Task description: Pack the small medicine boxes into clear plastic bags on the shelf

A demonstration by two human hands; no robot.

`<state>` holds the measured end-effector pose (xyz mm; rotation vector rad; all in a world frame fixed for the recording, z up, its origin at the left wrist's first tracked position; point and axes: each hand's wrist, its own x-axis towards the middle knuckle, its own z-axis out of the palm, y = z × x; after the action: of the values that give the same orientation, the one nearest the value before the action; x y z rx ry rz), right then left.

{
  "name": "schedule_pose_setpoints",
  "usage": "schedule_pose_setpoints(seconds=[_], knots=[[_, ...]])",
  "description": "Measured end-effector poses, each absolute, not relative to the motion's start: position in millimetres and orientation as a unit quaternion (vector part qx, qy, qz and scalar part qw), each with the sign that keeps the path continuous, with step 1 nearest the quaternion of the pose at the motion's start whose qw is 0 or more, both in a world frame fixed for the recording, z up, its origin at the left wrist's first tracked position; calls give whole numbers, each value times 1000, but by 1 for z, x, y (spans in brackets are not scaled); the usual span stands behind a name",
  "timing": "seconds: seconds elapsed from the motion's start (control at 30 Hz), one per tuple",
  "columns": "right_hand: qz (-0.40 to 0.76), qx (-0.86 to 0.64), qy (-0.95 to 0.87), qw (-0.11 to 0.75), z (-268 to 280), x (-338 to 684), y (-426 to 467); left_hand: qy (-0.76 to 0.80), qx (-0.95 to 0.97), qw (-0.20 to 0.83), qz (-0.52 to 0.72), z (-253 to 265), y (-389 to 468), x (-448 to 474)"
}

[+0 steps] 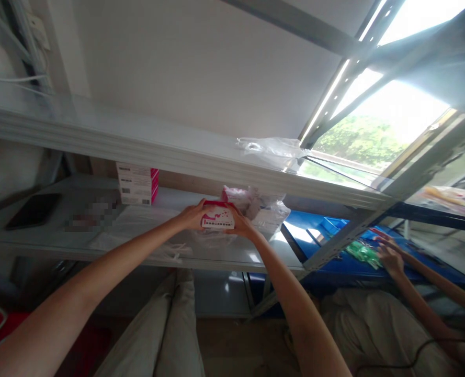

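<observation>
Sitting between left hand (194,215) and right hand (240,222), the pink-and-white printed carton (217,219) is gripped at both ends.

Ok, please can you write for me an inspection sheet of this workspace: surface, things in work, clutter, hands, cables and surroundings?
Surface: grey lower shelf, under a white-edged upper shelf.
Things in work: small pink-and-white box; whether it touches the shelf cannot be told.
Clutter: dark flat object, white-and-pink carton stack and filled clear bag below; clear plastic above.
Hands: left hand and right hand grip the box at opposite sides.
Cables: white cable upper left; dark cable lower right.
Surroundings: bright window; at right, another person's hand beside green material over a blue surface.
</observation>
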<state>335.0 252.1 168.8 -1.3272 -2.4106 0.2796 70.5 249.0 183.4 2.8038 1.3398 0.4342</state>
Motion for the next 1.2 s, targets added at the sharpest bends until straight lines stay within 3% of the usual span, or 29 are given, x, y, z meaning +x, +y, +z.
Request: schedule_pose_setpoints(seconds=[0.2,0.93,1.1,1.2], knots=[[131,-386,-890,202,158,342,244,410,903,19,124,184,230,70],[187,-475,-846,154,136,345,223,404,911,21,79,142,238,69],[238,-472,-825,202,132,345,221,385,909,99,126,138,246,57],[343,-432,-792,260,133,346,223,404,886,139,183,139,250,47]])
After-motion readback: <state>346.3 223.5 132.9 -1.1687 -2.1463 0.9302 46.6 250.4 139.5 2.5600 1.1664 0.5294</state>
